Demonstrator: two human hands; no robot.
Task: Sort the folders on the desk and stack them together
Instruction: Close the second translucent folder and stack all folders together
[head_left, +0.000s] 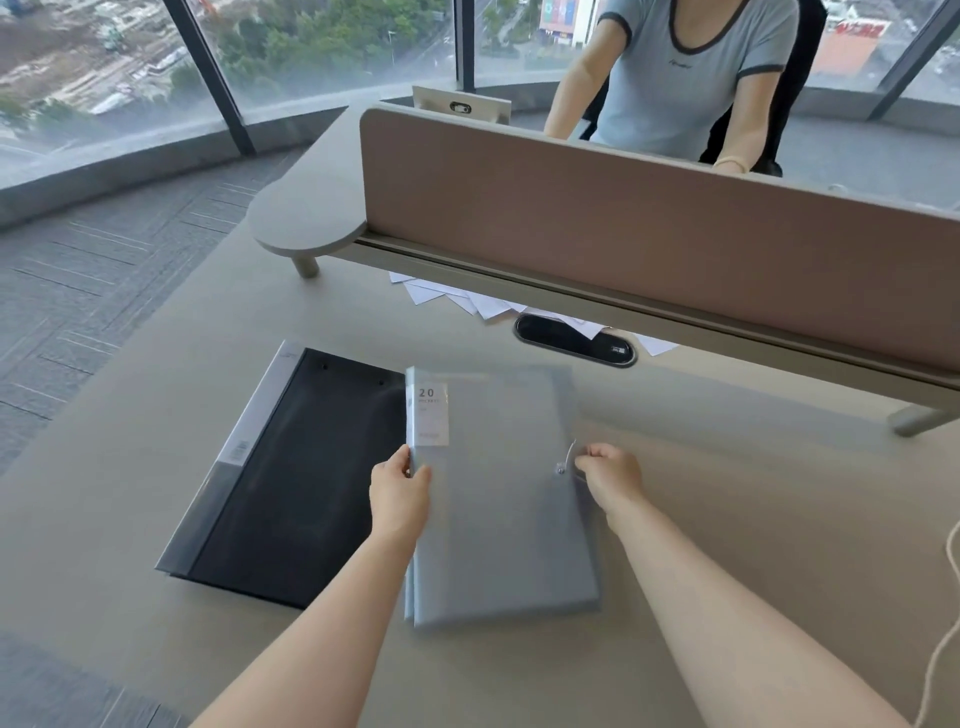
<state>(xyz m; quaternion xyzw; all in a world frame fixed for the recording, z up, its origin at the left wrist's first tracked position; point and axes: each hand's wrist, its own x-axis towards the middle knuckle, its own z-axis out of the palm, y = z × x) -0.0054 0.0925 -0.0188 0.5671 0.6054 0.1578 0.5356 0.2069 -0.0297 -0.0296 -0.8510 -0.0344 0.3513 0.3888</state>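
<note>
A pale blue-grey folder (498, 499) with a white "20" label lies flat in the middle of the desk (727, 519). My left hand (400, 491) grips its left spine edge. My right hand (610, 473) pinches the thin elastic cord at the folder's right edge. Just to the left lies a black folder (291, 478) with a clear grey spine strip, flat on the desk; the blue-grey folder's top left corner meets its right edge.
A brown divider panel (649, 223) on a raised shelf crosses the back of the desk. White papers (467, 299) poke out under it beside a black cable grommet (574, 340). A person in a light blue shirt (685, 67) sits behind the divider. A white cord (943, 644) hangs at the right edge.
</note>
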